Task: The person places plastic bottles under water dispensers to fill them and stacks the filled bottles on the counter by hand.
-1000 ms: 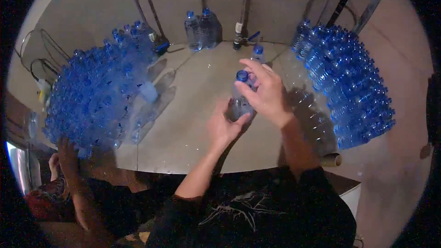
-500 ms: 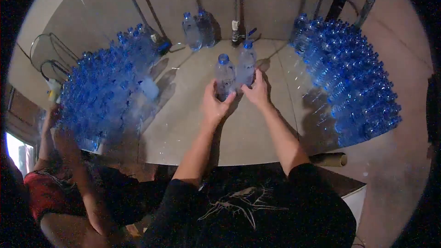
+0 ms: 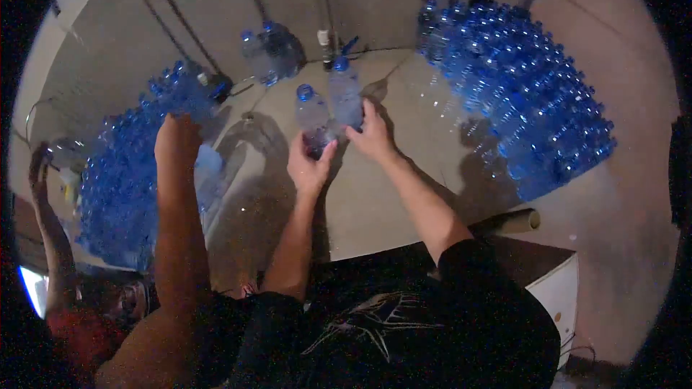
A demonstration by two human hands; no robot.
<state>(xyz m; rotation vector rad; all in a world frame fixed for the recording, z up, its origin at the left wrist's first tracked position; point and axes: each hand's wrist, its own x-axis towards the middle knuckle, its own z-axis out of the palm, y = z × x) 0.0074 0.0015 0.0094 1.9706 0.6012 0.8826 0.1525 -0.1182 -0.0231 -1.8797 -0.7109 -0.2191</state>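
My left hand [image 3: 310, 164] is wrapped round the lower part of a clear plastic bottle [image 3: 313, 112] with a blue neck. Just right of it, my right hand [image 3: 373, 133] grips a second bottle [image 3: 346, 94], blue at the top, low on its side. Both bottles are roughly upright and close together over the middle of the pale table [image 3: 389, 202]. Whether their bases rest on the surface, I cannot tell.
Many blue-topped bottles crowd the left [image 3: 122, 187] and right [image 3: 526, 94] sides. A few bottles [image 3: 277, 54] stand by the back wall. At left, a co-worker's arm [image 3: 182, 223] reaches over bottles. A cardboard tube [image 3: 520, 221] lies near the front right edge.
The view has shifted, so most things sit further left. The co-worker's hand has risen and reached forward over the left bottles. My hands keep hold of the same two bottles.
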